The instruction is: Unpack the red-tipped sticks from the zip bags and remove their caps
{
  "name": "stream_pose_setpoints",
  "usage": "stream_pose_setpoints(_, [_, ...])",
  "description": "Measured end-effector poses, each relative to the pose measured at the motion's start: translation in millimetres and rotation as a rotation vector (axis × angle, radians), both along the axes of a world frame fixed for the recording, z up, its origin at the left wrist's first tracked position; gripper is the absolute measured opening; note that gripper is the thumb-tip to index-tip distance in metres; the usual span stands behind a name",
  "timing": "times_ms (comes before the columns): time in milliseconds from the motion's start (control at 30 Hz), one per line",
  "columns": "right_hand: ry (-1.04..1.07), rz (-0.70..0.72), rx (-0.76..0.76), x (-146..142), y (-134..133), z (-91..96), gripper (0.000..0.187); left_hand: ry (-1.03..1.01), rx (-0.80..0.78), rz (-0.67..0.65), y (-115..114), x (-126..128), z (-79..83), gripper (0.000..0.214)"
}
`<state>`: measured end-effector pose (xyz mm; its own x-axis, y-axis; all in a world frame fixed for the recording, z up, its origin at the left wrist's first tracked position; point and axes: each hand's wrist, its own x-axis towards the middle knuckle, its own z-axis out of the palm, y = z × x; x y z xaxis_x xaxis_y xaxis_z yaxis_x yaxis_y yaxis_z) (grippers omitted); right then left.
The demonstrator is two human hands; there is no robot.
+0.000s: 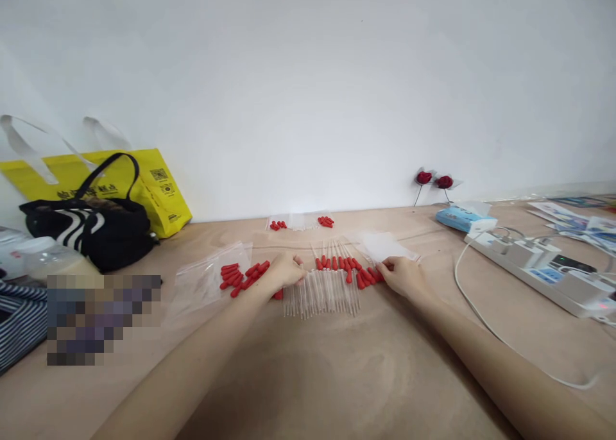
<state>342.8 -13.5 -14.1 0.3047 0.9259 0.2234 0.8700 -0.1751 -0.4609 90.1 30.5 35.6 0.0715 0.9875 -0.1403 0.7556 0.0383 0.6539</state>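
Observation:
A row of clear glass dropper tubes (pixel 322 296) lies side by side in front of me. Behind it, several droppers with red rubber bulbs (pixel 334 262) point away from me. My left hand (pixel 286 270) is closed over the row's left end, thumb and fingertips near the tube tops; what it pinches, if anything, is hidden. Loose red rubber bulbs (pixel 240 278) lie to its left, beside and on a clear plastic bag (pixel 205 279). At the right, my right hand (pixel 403 275) pinches a red rubber bulb (pixel 380 274) at the edge of a small pile.
Bagged red bulbs (pixel 326 222) lie near the wall. On the right stand a blue tissue pack (pixel 462 220) and a white power strip (pixel 534 270) with a trailing cable. A yellow bag (pixel 168 203) and a black bag (pixel 120 235) are at left, near a blurred patch.

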Motion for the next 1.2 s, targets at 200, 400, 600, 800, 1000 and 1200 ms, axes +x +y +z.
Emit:
stream_pose_setpoints(200, [0.065, 0.052, 0.046, -1, 0, -3.3, 0.023, 0.199, 0.077, -0.060, 0, 4, -0.7, 0.017])
stream_pose_setpoints(400, [0.088, 0.083, 0.081, 1, 0, -5.4, 0.024, 0.318, 0.145, -0.098, -2, 9, 0.7, 0.009])
stream_pose_setpoints(600, [-0.042, 0.239, 0.249, -6, -6, 3.3, 0.019, 0.332, 0.327, -0.166, -20, 5, 2.2, 0.016])
stream_pose_setpoints(800, [-0.288, 0.559, 0.356, -31, -13, 9.7, 0.016, 0.226, 0.750, -0.394, -66, -18, -22.6, 0.014])
stream_pose_setpoints(1000, [-0.343, 0.555, 0.301, -41, -13, 7.4, 0.018, 0.140, 0.872, -0.497, -89, -39, -40.0, 0.016])
stream_pose_setpoints(1200, [-0.359, 0.553, 0.345, -31, -19, 7.0, 0.019, 0.101, 0.758, -0.476, -88, -41, -41.5, 0.014])
